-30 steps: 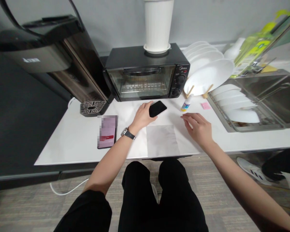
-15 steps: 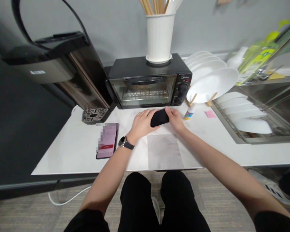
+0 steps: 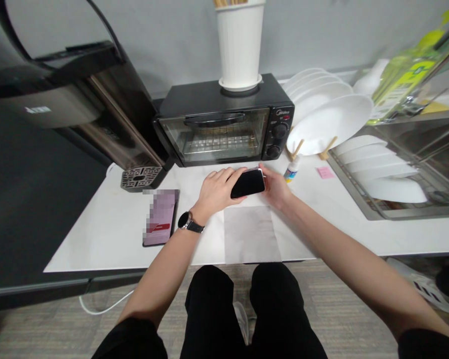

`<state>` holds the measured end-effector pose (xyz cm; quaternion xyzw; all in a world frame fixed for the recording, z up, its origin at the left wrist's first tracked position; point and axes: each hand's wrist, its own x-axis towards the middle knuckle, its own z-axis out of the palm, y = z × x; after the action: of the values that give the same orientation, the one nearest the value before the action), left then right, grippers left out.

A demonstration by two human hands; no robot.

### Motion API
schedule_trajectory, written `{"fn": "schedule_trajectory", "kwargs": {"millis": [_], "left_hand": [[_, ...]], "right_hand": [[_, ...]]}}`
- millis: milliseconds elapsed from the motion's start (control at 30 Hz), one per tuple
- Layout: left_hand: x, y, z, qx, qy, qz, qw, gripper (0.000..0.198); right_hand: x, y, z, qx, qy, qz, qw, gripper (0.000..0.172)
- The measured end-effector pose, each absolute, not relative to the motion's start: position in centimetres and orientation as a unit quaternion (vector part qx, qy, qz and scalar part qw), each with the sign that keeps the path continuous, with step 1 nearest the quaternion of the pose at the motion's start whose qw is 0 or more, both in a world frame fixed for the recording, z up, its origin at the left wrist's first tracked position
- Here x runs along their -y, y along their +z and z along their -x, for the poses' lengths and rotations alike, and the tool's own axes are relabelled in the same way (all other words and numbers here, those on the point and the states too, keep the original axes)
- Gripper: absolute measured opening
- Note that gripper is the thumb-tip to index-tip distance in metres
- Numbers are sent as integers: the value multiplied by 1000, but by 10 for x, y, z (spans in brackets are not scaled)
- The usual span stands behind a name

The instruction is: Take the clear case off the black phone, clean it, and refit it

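Note:
A smartphone (image 3: 248, 183) with a dark screen is held above the white counter, tilted up at its right end. My left hand (image 3: 217, 190) wraps its left end, fingers over the top edge and thumb along the bottom. At the right end is my right hand (image 3: 276, 187), thumb by the upper corner, its other fingers partly hidden behind the phone. A thin grey cloth (image 3: 250, 234) lies flat just below the hands, reaching the counter's front edge. Close to my right hand stands a small white bottle (image 3: 292, 169) with a blue and yellow label.
Another phone (image 3: 160, 218) lies screen up on the left of the counter (image 3: 97, 234). Behind stand a water dispenser (image 3: 97, 114) and a toaster oven (image 3: 224, 124) carrying a white cup (image 3: 240, 45). On the right are racked plates (image 3: 331, 122), a pink note (image 3: 325, 172) and a sink (image 3: 362, 204) with bowls.
My right thumb has moved off the phone's front to its upper right corner, and more of the screen's right end shows. The head view has shifted slightly.

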<state>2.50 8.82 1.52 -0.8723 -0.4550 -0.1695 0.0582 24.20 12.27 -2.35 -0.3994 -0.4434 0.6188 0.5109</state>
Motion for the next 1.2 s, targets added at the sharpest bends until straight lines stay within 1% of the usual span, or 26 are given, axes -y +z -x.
{"fn": "schedule_trajectory", "kwargs": {"millis": [133, 233, 300, 400, 467, 667, 733, 867, 1067, 1133, 1200], "left_hand": [[-86, 17, -29, 480, -195, 853, 58, 88], [-86, 19, -34, 533, -224, 814, 45, 94], [-86, 19, -36, 565, -233, 790, 39, 96], [-85, 19, -40, 584, -240, 774, 38, 96], [-83, 19, -42, 589, -248, 768, 40, 97], [-78, 20, -44, 602, -241, 761, 19, 100], [-79, 19, -44, 597, -244, 764, 12, 101], [-80, 17, -43, 588, -265, 764, -8, 104], [-80, 15, -41, 545, -328, 769, -62, 112], [-82, 13, -41, 510, -361, 776, -82, 112], [-85, 11, -40, 483, -391, 779, -88, 107]], "right_hand": [[-119, -12, -241, 376, 685, 381, 495, 46], [-115, -7, -233, 378, 687, 352, 511, 54], [-112, -7, -227, 391, 670, 344, 528, 54], [-109, -9, -221, 403, 640, 345, 555, 49], [-107, -9, -220, 393, 642, 346, 560, 47], [-103, -2, -222, 316, 709, 315, 546, 31], [-103, -1, -223, 289, 729, 310, 538, 28], [-104, 0, -226, 270, 757, 307, 511, 37], [-104, -1, -228, 311, 760, 290, 491, 49], [-104, -2, -228, 335, 749, 298, 488, 52], [-106, -3, -227, 358, 729, 307, 496, 52]]}}
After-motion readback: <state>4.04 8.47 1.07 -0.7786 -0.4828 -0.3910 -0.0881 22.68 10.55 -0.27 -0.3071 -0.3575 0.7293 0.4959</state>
